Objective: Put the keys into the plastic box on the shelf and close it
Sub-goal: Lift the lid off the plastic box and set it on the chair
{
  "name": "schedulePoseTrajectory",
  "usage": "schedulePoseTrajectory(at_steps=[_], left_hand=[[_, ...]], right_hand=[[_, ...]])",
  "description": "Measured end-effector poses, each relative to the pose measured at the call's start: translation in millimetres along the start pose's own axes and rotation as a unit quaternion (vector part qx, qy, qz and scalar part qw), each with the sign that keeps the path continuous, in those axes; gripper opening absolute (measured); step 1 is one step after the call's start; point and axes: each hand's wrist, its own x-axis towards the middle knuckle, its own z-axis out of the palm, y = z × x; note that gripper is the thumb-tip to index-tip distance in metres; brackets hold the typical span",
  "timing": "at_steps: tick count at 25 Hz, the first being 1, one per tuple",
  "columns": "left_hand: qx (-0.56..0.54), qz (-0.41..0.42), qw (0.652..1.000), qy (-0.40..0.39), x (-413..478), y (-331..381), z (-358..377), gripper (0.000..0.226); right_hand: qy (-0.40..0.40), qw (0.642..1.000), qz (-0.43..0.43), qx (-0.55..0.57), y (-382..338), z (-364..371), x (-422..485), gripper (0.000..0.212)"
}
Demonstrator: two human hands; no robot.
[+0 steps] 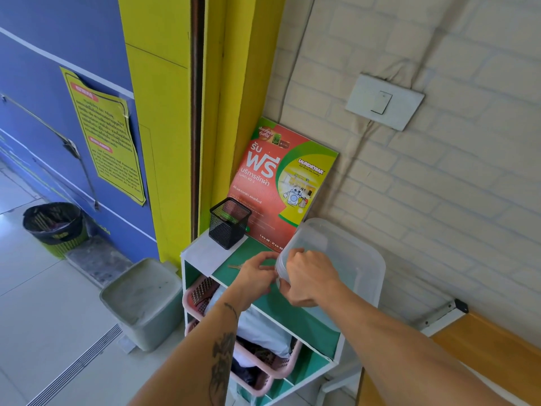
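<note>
2 hands work at the near left corner of the translucent plastic box [345,253], which stands on the green top of the small shelf [292,315] against the brick wall. The right hand [307,276] is curled around that corner with its fingers bent over the lid edge, and the left hand [257,271] pinches the same edge from the side. I cannot tell whether the lid is being opened or pressed down. A thin metal object [234,267], probably a key, lies on the shelf top just beside the left hand, so I judge the keys are not yet inside. The box content is hidden. The black mesh cup [229,222] holds something greenish, and 2 pink baskets [199,297] below hold cloth.
</note>
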Motion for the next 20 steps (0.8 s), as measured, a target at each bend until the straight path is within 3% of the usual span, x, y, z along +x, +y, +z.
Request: schedulePoseTrajectory(at_steps=[6,10,13,16,18,20], left_hand=[[-0.02,-0.002,0.999,0.026,2,1,5,0.042],[-0.018,0.009,0.999,0.033,3,-2,6,0.041],[0.027,0.023,0.996,0.088,-2,0,2,0.04],[0.064,0.062,0.98,0.179,-7,13,6,0.034],[0.136,0.129,0.961,0.205,-7,25,17,0.033],[0.279,0.214,0.917,0.187,-1,34,29,0.038]], right_hand=[[0.038,0.998,0.004,0.039,15,-17,-2,0.049],[0.022,0.995,0.055,0.077,12,-16,-7,0.05],[-0.013,0.989,0.084,0.121,6,-3,-15,0.052],[0.008,0.977,0.117,0.177,20,5,-24,0.056],[0.043,0.969,0.161,0.184,38,15,-30,0.061],[0.052,0.955,0.227,0.184,58,30,-39,0.066]])
